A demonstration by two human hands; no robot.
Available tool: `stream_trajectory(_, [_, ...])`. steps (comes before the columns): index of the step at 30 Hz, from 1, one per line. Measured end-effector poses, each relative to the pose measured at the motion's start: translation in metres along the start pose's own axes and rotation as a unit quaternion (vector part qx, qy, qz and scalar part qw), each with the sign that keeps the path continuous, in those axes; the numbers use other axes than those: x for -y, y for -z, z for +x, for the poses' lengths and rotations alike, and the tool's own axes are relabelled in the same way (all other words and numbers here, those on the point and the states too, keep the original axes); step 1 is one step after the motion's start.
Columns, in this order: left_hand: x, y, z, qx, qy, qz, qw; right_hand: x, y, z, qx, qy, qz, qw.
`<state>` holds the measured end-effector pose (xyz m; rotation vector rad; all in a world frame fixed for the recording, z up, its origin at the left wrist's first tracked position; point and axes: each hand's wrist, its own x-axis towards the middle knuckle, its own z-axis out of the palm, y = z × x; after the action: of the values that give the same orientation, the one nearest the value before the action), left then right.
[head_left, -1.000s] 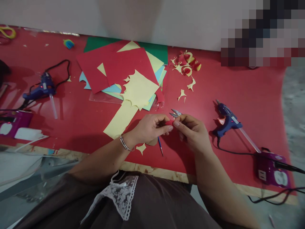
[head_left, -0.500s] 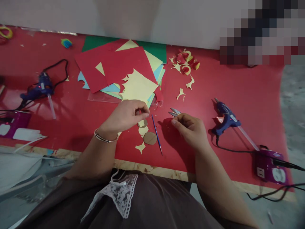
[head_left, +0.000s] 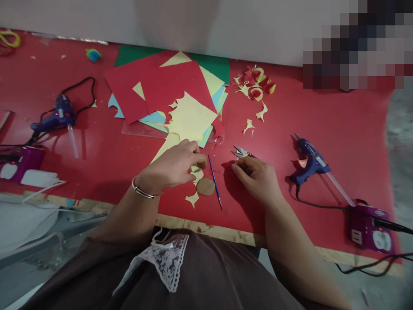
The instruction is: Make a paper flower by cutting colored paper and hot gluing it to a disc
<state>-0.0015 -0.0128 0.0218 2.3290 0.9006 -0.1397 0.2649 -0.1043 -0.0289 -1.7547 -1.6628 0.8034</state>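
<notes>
My left hand (head_left: 180, 163) is just above several small paper pieces, its bent fingers and thumb apart with nothing seen between them. Below its fingers are a pale yellow paper scrap (head_left: 197, 175) and a round brown piece (head_left: 205, 187); part of the group is hidden by the hand. Another yellow scrap (head_left: 192, 199) lies nearer the table edge. My right hand (head_left: 254, 174) is closed around the small scissors (head_left: 241, 152), whose parted blades point left past the knuckles; the handles are hidden. Between the hands lies a thin blue brush-like stick (head_left: 215, 181).
Sheets of coloured paper, a red one (head_left: 174, 86) and a cut yellow one (head_left: 192, 116) among them, are piled ahead. Cut scraps (head_left: 256, 84) are heaped to their right. Blue glue guns (head_left: 310, 157) with cords rest on both sides. A purple power box (head_left: 371, 228) is at right.
My left hand has come down and nearer the small paper pieces, its thumb and fingers moving apart. My right hand stays by the scissors with little movement. The view has shifted slightly.
</notes>
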Motion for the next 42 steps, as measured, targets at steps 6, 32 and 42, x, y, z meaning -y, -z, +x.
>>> stream_trajectory(6, [0.007, 0.003, -0.003, -0.022, 0.003, 0.025, 0.999, -0.001, 0.002, 0.000, -0.003, -0.010, -0.015, 1.000])
stream_trajectory(32, [0.012, -0.021, 0.026, -0.177, -0.052, -0.184, 0.965, -0.009, 0.001, 0.006, -0.078, -0.023, -0.057, 0.995])
stream_trajectory(42, [-0.008, -0.032, 0.028, -0.217, 0.019, -0.455, 0.863, -0.005, -0.001, -0.001, -0.167, 0.037, -0.049, 0.984])
